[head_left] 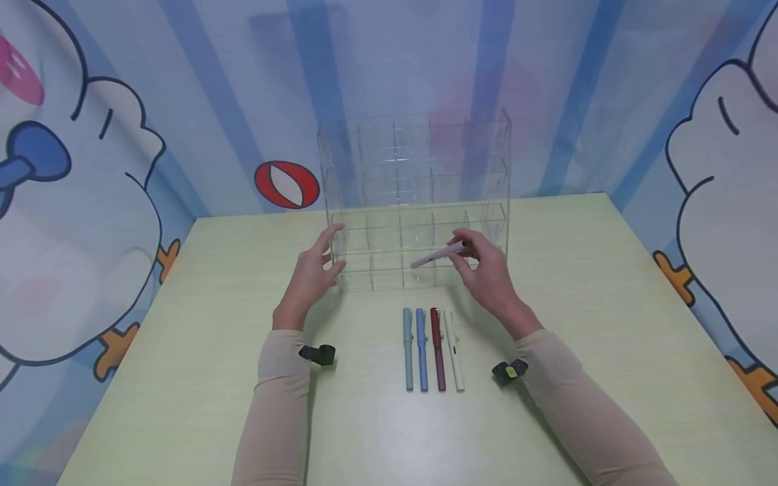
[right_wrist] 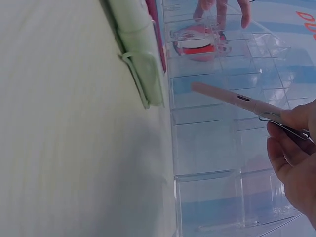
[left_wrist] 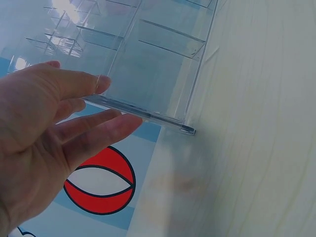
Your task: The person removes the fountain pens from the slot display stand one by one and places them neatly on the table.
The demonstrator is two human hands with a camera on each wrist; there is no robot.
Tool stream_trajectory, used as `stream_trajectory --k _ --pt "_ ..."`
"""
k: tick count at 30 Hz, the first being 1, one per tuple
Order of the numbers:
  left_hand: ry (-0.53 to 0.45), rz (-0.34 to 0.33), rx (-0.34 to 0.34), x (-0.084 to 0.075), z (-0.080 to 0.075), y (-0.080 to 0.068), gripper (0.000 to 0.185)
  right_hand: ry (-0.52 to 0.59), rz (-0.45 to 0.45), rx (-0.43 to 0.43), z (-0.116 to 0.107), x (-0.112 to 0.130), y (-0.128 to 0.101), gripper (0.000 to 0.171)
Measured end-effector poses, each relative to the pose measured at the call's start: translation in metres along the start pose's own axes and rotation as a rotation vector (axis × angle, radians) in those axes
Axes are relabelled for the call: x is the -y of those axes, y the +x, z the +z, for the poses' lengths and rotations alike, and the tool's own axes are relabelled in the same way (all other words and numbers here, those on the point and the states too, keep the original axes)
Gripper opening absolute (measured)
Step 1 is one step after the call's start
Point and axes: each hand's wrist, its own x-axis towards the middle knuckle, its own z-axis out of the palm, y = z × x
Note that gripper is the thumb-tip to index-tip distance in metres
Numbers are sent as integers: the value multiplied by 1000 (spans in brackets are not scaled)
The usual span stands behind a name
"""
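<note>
A pale pink pen (head_left: 437, 255) with a metal clip is held near its capped end by my right hand (head_left: 486, 273), between thumb and fingers. The pen tilts over the front compartments of a clear tiered pen rack (head_left: 416, 271); the right wrist view shows its free end (right_wrist: 212, 92) pointing away from the hand. At the rack's left side, my left hand (head_left: 313, 273) holds the side wall, thumb toward the front. Closer to me lie a grey-green pen (head_left: 408, 351), a blue pen (head_left: 422, 351), a dark red pen (head_left: 437, 351) and a pale green pen (head_left: 454, 354), side by side.
The rack stands on a light yellow-green table (head_left: 200, 351), near its back edge. Behind it rises a blue striped backdrop (head_left: 413, 67) with cartoon figures and a red-and-white oval (head_left: 287, 184). Both wrists carry small black cameras (head_left: 319, 354).
</note>
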Motion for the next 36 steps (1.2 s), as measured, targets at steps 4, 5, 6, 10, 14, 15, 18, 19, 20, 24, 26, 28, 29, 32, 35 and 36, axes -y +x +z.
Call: stream_trajectory --k 4,5,6,10,14,15,18,19,20,24,26,28,29,32,35,36 --pt "-11 -2 1 0 0 1 70 39 -27 -51 -3 3 3 38" --pt "-7 1 2 0 0 1 69 54 -32 -63 -4 4 4 38" --pt "-6 1 2 0 0 1 69 65 -34 -76 -5 4 5 38" --pt "6 9 -3 0 0 1 72 119 -53 -118 -11 9 8 37" --pt "9 16 -12 0 0 1 74 187 -78 -153 -19 23 11 35" --pt "9 19 -10 0 0 1 74 200 -82 -162 -22 27 12 35" --pt "10 16 -9 0 0 1 74 250 -89 -182 -27 34 15 36" --pt "13 14 -9 -1 -1 1 74 265 -92 -188 -28 36 16 36" --pt "14 16 -9 -1 -1 1 74 278 -95 -196 -29 37 17 37" --pt "17 13 -10 -1 -1 1 74 303 -113 -233 -32 44 19 39" --pt "17 14 -10 -1 -1 1 74 307 -124 -253 -35 48 20 39" --pt "16 15 -8 -2 -1 2 73 302 -143 -270 -39 52 21 39" --pt "15 19 -11 -2 -1 2 73 301 -153 -279 -40 53 21 38" --pt "17 26 -14 -1 -1 1 74 302 -188 -306 -45 56 23 37" --pt "20 27 -16 0 0 1 74 322 -197 -341 -47 58 24 38" --pt "22 26 -13 1 0 1 74 331 -196 -353 -48 59 24 38"
